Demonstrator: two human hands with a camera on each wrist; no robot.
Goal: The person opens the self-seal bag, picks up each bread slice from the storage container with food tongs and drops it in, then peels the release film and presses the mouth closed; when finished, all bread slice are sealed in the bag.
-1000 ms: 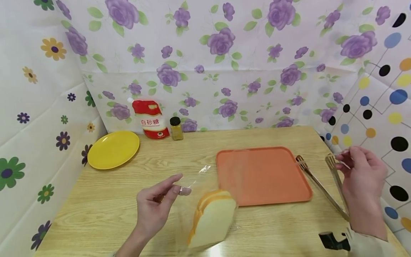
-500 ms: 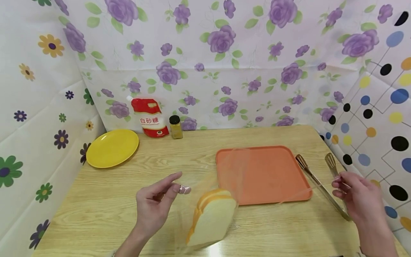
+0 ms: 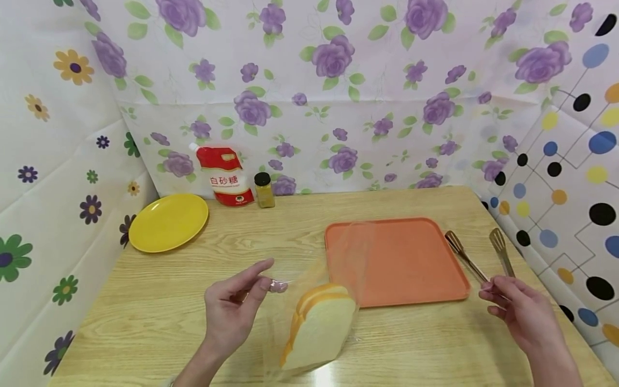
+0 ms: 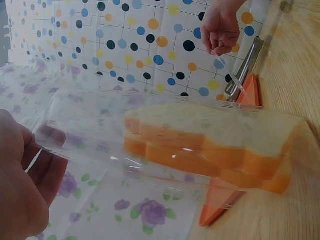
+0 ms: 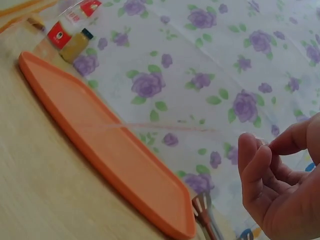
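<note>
Slices of bread (image 3: pixel 321 328) stand inside a clear plastic bag (image 4: pixel 95 132) over the front middle of the table. At the left, my left hand (image 3: pixel 227 309) pinches the bag's upper edge between thumb and fingers. My right hand (image 3: pixel 519 314), out at the right, pinches the end of a thin clear strip (image 4: pixel 230 74) between thumb and index finger. In the right wrist view this strip trails leftward across an orange tray (image 5: pixel 115 150). The bread's cut face and orange crust show through the film.
Metal tongs (image 3: pixel 499 244) lie right of the tray, partly hidden behind my right hand. A yellow plate (image 3: pixel 169 223) leans at the back left. Near the back wall stand a red-and-white sugar pouch (image 3: pixel 227 177) and a small black-capped jar (image 3: pixel 264 193).
My right hand has come down and leftward with the strip, from beside the tongs' far end to over their handles. My left hand, the bag and the bread stay in place.
</note>
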